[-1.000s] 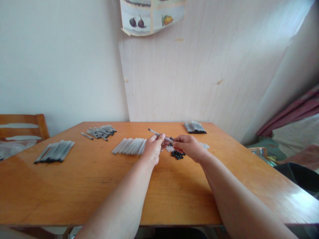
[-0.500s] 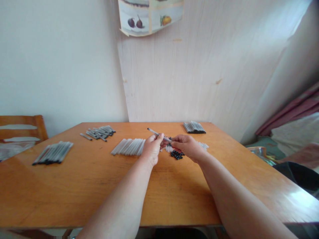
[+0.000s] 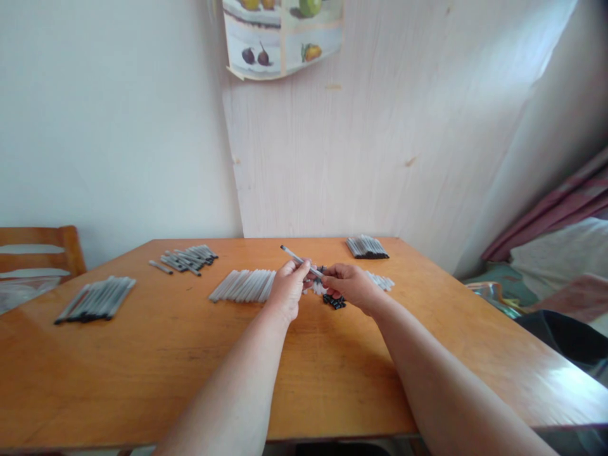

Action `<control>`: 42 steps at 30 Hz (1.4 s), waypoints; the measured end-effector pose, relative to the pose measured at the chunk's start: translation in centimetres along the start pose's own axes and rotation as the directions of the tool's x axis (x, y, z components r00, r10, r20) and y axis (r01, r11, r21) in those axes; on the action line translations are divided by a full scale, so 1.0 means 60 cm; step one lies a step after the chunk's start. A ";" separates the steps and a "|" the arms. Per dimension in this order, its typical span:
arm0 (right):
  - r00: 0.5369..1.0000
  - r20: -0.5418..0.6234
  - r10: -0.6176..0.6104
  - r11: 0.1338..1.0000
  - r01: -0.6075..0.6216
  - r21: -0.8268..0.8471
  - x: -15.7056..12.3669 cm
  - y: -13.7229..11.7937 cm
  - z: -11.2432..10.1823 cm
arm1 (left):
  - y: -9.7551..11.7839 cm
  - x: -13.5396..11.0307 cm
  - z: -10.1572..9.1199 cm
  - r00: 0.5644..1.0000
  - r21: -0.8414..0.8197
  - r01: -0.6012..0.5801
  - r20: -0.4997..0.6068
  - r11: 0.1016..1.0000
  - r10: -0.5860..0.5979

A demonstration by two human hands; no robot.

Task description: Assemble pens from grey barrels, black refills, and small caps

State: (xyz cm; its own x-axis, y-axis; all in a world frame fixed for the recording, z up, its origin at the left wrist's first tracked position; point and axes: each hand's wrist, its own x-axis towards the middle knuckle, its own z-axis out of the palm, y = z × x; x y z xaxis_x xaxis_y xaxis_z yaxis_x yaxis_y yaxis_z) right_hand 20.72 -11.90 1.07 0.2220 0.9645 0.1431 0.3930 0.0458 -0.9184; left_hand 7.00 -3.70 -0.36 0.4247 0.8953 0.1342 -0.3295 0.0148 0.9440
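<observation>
My left hand (image 3: 287, 285) is closed around the middle of a slim clear pen (image 3: 291, 254) with a black end pointing up and to the left. At the pen's lower right end, the fingers of my right hand (image 3: 346, 284) pinch it; their tips partly hide that end. Beneath the hands lie a small heap of black caps (image 3: 334, 301) and some small whitish pieces (image 3: 317, 287), partly covered. Just left of my left hand is a row of white, translucent pen barrels (image 3: 242, 285). More thin clear pieces (image 3: 380, 280) show behind my right hand.
Black-ended pens lie in a bundle (image 3: 97, 299) at the left, a loose pile (image 3: 189, 258) at the back left and a stack (image 3: 367, 247) at the back right. The wooden table (image 3: 190, 361) meets the wall. A chair (image 3: 40, 247) stands at the left.
The whole view has shifted slightly, with the table lower in the picture. Both hands stay on the pen; my right hand has moved a little to the left.
</observation>
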 end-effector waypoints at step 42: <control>0.996 -0.091 -0.014 0.989 0.027 0.145 -0.008 -0.019 -0.018 | 0.006 -0.025 0.002 0.882 0.870 -0.413 0.308 0.271 0.357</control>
State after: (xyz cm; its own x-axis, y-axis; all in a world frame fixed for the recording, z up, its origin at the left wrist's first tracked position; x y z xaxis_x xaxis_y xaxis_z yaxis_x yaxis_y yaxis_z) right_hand 21.13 -12.69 2.46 0.2969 0.9361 0.1886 0.2653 0.1089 -0.9580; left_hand 6.37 -5.07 -0.18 0.5164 0.6582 0.5478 0.4685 -0.7527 0.4626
